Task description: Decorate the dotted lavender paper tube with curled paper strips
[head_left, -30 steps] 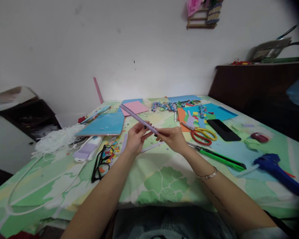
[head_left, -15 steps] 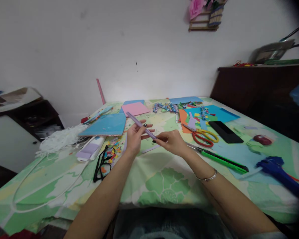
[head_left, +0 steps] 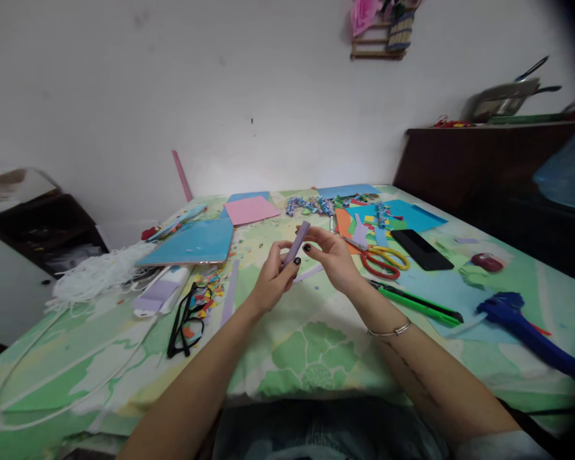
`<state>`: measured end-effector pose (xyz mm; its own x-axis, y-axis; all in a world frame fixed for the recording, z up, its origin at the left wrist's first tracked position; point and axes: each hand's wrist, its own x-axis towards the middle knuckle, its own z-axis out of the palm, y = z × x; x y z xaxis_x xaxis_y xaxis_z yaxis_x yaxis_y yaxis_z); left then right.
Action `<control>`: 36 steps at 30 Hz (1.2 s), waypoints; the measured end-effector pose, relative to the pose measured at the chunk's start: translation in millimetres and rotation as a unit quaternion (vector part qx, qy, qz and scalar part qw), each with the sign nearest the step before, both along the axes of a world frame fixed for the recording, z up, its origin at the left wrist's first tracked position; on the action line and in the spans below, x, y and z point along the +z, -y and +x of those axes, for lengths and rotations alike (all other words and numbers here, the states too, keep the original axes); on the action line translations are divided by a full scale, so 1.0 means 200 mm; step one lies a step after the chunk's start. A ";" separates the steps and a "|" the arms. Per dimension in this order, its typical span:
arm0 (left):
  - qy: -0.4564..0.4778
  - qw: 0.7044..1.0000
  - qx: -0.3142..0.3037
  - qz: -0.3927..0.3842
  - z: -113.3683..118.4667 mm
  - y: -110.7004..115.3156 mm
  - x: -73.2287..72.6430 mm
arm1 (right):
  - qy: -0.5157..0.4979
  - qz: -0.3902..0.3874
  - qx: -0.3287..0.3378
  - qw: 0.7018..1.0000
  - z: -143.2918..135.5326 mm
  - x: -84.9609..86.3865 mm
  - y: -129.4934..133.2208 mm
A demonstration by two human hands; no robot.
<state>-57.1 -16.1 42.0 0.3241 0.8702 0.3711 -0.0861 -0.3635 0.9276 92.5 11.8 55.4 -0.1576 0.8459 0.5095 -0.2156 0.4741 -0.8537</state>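
Covering the worktop (head_left: 316, 345) was a green leaf-print cloth, set against a white wall. One purple paper strip (head_left: 296, 243) stood tilted above it, pinched by both the left hand (head_left: 273, 281) and the right hand (head_left: 333, 255). One pair of scissors (head_left: 383, 259), one phone (head_left: 421, 249) and one pair of glasses (head_left: 184, 316) lay around; the far scraps were too small to count.

No text, label, brand, number or sign is legible anywhere in my view. The flat black rectangular phone (head_left: 421, 249) on the table shows a blank face. The white and lilac oblong case (head_left: 160, 291) near my left arm carries no readable marking. The green utility knife (head_left: 414, 302) and the blue plastic glue gun (head_left: 522, 322) show no lettering that I can make out.
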 end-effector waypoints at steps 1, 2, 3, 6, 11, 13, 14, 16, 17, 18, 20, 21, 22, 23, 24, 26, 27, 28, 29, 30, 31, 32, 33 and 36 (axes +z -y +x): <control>-0.018 1.000 -0.010 0.002 0.00 0.00 0.00 | -0.009 -0.001 0.014 1.000 0.00 0.00 0.00; -0.037 0.999 -0.017 0.006 0.01 0.00 -0.01 | -0.018 0.000 0.024 1.000 0.00 0.00 0.00; -0.057 0.998 -0.020 0.012 0.01 0.01 -0.01 | -0.025 0.000 0.028 0.999 0.00 -0.01 0.00; -0.106 0.994 0.000 0.038 0.02 0.01 -0.02 | -0.034 0.002 0.019 0.999 0.00 -0.02 0.00; -0.146 0.985 0.063 0.073 0.02 0.03 -0.01 | -0.024 -0.006 -0.017 1.000 0.00 -0.01 0.01; -0.146 0.982 0.080 0.084 0.02 0.03 -0.01 | -0.020 -0.010 -0.022 1.000 0.00 -0.01 0.02; -0.147 0.982 0.086 0.087 0.02 0.02 -0.01 | -0.021 -0.012 -0.021 0.999 0.00 0.00 0.02; -0.144 0.982 0.086 0.082 0.02 0.02 -0.01 | -0.026 -0.014 -0.014 0.999 0.01 0.00 0.02; -0.137 0.984 0.081 0.074 0.02 0.02 -0.01 | -0.029 -0.015 -0.007 0.999 0.01 0.00 0.01; -0.124 0.988 0.071 0.064 0.02 0.02 -0.02 | -0.032 -0.016 0.004 0.999 0.01 0.00 0.01; -0.090 0.994 0.048 0.042 0.02 0.01 -0.02 | -0.036 -0.019 0.028 0.999 0.02 0.00 0.01; -0.075 0.996 0.037 0.031 0.02 0.01 -0.02 | -0.039 -0.023 0.039 0.998 0.02 0.00 0.01; -0.064 0.997 0.028 0.021 0.02 0.01 -0.03 | -0.041 -0.027 0.048 0.998 0.02 0.00 0.02; -0.056 0.998 0.021 0.012 0.02 0.01 -0.03 | -0.043 -0.031 0.056 0.997 0.02 0.01 0.02; -0.050 0.999 0.014 0.005 0.02 0.02 -0.03 | -0.044 -0.035 0.062 0.996 0.02 0.01 0.02; -0.034 0.999 -0.003 -0.008 0.02 0.02 -0.02 | -0.048 -0.044 0.073 0.995 0.03 0.02 0.03; -0.025 0.999 -0.013 -0.015 0.02 0.02 -0.02 | -0.049 -0.049 0.077 0.995 0.03 0.03 0.03; -0.015 0.999 -0.024 -0.022 0.02 0.02 -0.02 | -0.050 -0.055 0.079 0.994 0.03 0.03 0.03; -0.006 0.999 -0.035 -0.030 0.02 0.02 -0.02 | -0.051 -0.061 0.080 0.994 0.03 0.03 0.04; 0.002 0.998 -0.046 -0.036 0.02 0.02 -0.01 | -0.053 -0.067 0.082 0.993 0.03 0.04 0.04; 0.010 0.997 -0.057 -0.042 0.02 0.02 -0.01 | -0.056 -0.073 0.084 0.992 0.03 0.04 0.04; 0.018 0.996 -0.067 -0.048 0.03 0.02 -0.01 | -0.060 -0.078 0.088 0.991 0.03 0.04 0.04; 0.027 0.995 -0.078 -0.056 0.03 0.02 -0.01 | -0.064 -0.082 0.090 0.990 0.02 0.04 0.04; 0.058 0.988 -0.110 -0.087 0.03 0.02 -0.01 | -0.069 -0.086 0.092 0.990 0.02 0.04 0.04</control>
<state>-51.2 -21.0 39.4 0.4761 0.8376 0.2678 -0.2552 -0.1598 0.9536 97.4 4.6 63.6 -0.2566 0.8853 0.3878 -0.4042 0.2661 -0.8751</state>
